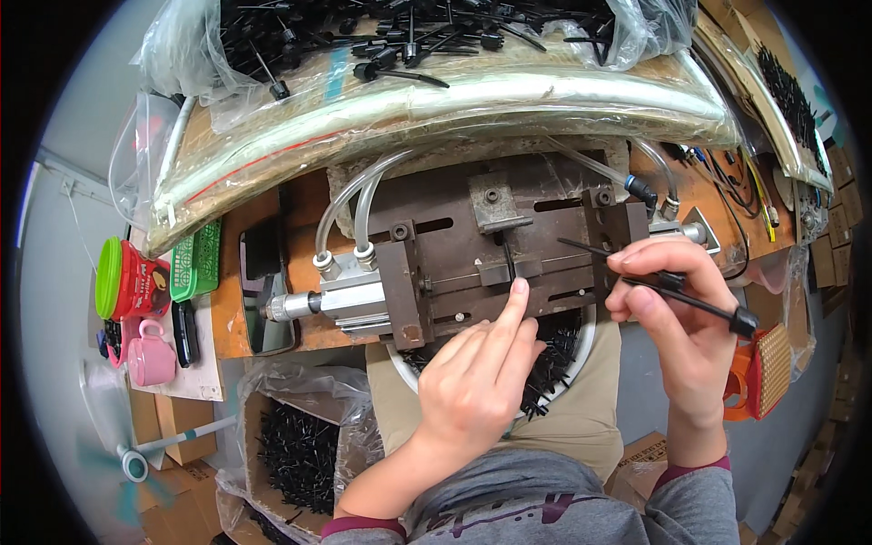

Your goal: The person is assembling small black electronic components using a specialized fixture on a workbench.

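Note:
My left hand (477,381) reaches to the middle of a dark metal clamping fixture (454,204). Its index finger is stretched out, with the tip at the near end of a thin black plastic part (510,261) that lies in the fixture's central slot. The other fingers are partly bent and hold nothing. To the right of the slot, my right hand (677,304) pinches thin black plastic stems (695,302) with thicker heads. One stem points left over the fixture, and another ends in a knob near the wrist. How many it holds is partly hidden by the fingers.
A pneumatic cylinder (354,307) with clear hoses (341,204) is mounted left of the fixture. Black parts (413,41) heap on the plastic-covered shelf behind. Below are a white-rimmed tub (589,350) and a lined carton (350,445). A phone (263,295) and pink mug (152,352) lie left.

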Available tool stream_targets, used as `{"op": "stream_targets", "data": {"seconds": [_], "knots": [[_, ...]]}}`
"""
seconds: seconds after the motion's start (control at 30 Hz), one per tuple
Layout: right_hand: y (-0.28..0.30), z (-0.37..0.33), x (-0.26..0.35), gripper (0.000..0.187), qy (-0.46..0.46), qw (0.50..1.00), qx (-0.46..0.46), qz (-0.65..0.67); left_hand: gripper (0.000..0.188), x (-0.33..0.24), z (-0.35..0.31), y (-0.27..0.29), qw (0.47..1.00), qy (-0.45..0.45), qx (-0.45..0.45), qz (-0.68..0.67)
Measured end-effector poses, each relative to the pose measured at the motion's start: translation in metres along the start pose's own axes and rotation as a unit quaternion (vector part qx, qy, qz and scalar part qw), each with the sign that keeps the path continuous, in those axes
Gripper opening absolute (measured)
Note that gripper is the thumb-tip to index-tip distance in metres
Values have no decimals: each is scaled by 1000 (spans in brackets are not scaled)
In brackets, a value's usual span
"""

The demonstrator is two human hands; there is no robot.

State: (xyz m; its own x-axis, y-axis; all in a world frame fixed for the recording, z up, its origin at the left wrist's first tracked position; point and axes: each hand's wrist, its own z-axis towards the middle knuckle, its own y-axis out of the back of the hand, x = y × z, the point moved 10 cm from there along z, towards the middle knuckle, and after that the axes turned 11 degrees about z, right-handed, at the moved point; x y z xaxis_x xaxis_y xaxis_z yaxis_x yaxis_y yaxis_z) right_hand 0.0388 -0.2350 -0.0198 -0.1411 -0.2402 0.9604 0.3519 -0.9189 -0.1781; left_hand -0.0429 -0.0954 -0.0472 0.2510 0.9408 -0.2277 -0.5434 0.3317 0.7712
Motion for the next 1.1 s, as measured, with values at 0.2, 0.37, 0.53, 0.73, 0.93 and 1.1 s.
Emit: {"op": "stream_targets", "data": {"seconds": [0.2,0.37,0.53,0.73,0.93,1.1], "knots": [[-4,-21,33,26,231,923,41,-304,29,5,7,-2,999,23,38,20],[-43,-34,37,30,389,770,133,-488,38,15,7,1,982,89,72,-148],[-67,-35,29,28,442,727,171,-497,37,1,4,25,913,75,83,-392],[-53,-17,23,33,427,773,135,-448,37,9,1,31,980,77,20,-185],[-28,-10,25,49,320,881,99,-334,30,0,2,0,998,-4,53,20],[-20,-9,23,48,243,915,108,-304,28,3,12,-3,995,9,93,30]]}}
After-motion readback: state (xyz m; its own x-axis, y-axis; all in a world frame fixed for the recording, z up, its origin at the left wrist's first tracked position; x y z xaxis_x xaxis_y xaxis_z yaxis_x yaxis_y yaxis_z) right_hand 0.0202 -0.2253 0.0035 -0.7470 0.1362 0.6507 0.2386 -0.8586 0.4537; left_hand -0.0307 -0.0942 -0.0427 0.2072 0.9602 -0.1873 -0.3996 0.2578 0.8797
